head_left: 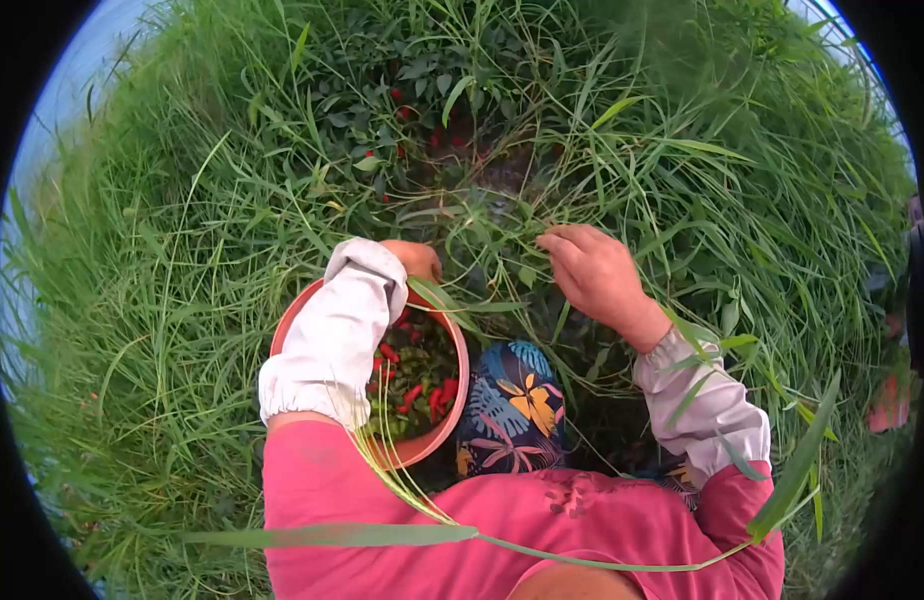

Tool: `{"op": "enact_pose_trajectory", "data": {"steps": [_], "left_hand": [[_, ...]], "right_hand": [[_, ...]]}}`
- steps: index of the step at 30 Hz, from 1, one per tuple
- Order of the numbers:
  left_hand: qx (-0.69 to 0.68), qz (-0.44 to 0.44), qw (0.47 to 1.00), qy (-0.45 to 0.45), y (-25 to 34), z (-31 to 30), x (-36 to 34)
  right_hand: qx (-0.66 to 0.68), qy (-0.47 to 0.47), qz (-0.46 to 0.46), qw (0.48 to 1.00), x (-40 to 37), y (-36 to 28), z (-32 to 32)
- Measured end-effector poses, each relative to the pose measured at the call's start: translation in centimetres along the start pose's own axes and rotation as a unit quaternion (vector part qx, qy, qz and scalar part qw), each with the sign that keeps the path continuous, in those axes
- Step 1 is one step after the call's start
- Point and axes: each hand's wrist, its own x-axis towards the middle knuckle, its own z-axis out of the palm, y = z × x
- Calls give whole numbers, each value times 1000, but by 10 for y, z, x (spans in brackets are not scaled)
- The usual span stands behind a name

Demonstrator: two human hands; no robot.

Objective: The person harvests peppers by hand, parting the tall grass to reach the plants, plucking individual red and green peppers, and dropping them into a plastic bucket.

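My left hand, in a white sleeve cover, is curled closed just past the far rim of an orange bucket. Its fingers are partly hidden, and I cannot make out what they hold. Red and green chili peppers lie inside the bucket, partly covered by my left forearm. Farther right, my right hand has its fingers drawn together among thin grass stems. Whatever is between those fingertips is too small to make out. Ahead of both hands, a pepper plant carries several red peppers low among dark leaves.
Tall grass surrounds me on all sides and leans over the pepper plants. Long blades cross in front of my chest. My knee in patterned cloth sits right beside the bucket. Something pink shows at the far right edge.
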Motion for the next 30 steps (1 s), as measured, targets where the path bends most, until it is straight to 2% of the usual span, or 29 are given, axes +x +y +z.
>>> {"op": "enact_pose_trajectory", "data": {"steps": [1,3,4,5,7,10,11,13,14,15,17,18,20,21,22,23,24,25,27,29,30], "left_hand": [[-41,-54,993,-95,8,-8,-3],[-147,2,989,-21,-15,-9,-3],[-267,67,959,71,-19,-11,-16],[-460,81,873,142,-22,-10,-26],[-612,108,738,265,-30,-20,-49],[-676,31,619,399,-73,-7,-49],[-678,27,617,398,-86,-5,-51],[-709,-24,501,496,-95,-11,-54],[-671,-40,499,546,-98,-14,-50],[-673,-41,499,544,-93,-20,-50],[-526,-14,525,668,-82,-36,-49],[-527,-15,526,668,-79,-45,-47],[-365,90,675,635,-74,-66,-39],[-249,64,760,597,-79,-71,-27],[-216,49,823,524,-53,-75,-29],[-63,68,866,492,-59,-67,-8],[98,44,887,449,-62,-57,13],[250,27,862,441,-60,-41,25],[306,-66,907,282,-31,-33,21],[247,-127,955,108,-12,-39,8],[158,-99,965,183,-29,-25,7]], "right_hand": [[-50,-1,10,999,13,11,13],[-127,-15,0,992,26,34,24],[-152,-50,24,987,17,61,37],[-181,-77,52,979,2,86,42],[-182,-138,136,964,-63,164,54],[-187,-180,193,946,-141,206,37],[-184,-183,191,946,-143,202,39],[-190,-146,167,956,-142,191,36],[-198,-153,171,953,-141,188,41],[-194,-154,182,952,-137,182,43],[-135,-169,258,942,-138,168,47],[-160,-146,227,949,-137,161,46],[-167,-145,226,949,-137,153,46],[-173,-142,223,949,-138,151,48],[-170,-138,222,950,-140,152,50],[-170,-137,220,951,-141,153,51],[-174,-130,218,951,-142,155,52],[-179,-123,216,952,-145,158,54],[-159,-134,213,955,-149,164,54],[-157,-150,217,952,-142,156,45],[-149,-159,222,950,-141,156,43]]}}
